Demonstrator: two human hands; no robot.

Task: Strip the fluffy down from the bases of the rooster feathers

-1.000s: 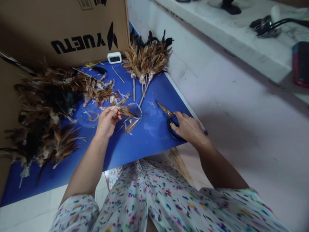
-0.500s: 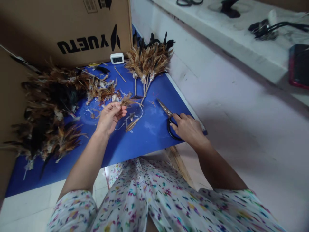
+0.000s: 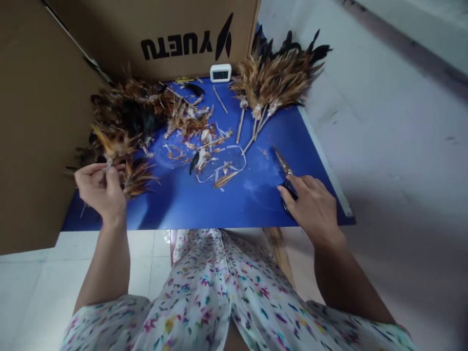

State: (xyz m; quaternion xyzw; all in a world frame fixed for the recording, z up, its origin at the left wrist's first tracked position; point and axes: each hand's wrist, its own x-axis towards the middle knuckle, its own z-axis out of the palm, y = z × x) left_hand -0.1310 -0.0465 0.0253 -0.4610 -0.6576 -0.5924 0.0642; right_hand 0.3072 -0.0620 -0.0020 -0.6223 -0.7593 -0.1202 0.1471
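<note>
My left hand [image 3: 104,190] is at the left of the blue table, its thumb and fingers pinched on the pale base of a brown feather tuft [image 3: 114,147]. Right behind that tuft lies a heap of brown and black feathers [image 3: 141,114], so the edges of the two blend. On the right, my right hand [image 3: 312,207] is closed over the black handles of a pair of scissors [image 3: 284,163]. The blades point away from me, low over the table. Between my hands lie a loop of white string [image 3: 243,153] and a loose brown feather [image 3: 224,180].
Several feather bundles on sticks [image 3: 280,80] lean at the back right by the wall. A small white digital clock [image 3: 220,73] stands before a cardboard box [image 3: 175,29]. Feather scraps [image 3: 190,122] litter the middle of the blue table [image 3: 175,207].
My left hand has moved left from the table's middle to the feather heap and now pinches a feather tuft there. My right hand stays at the scissors. The view has swung left.
</note>
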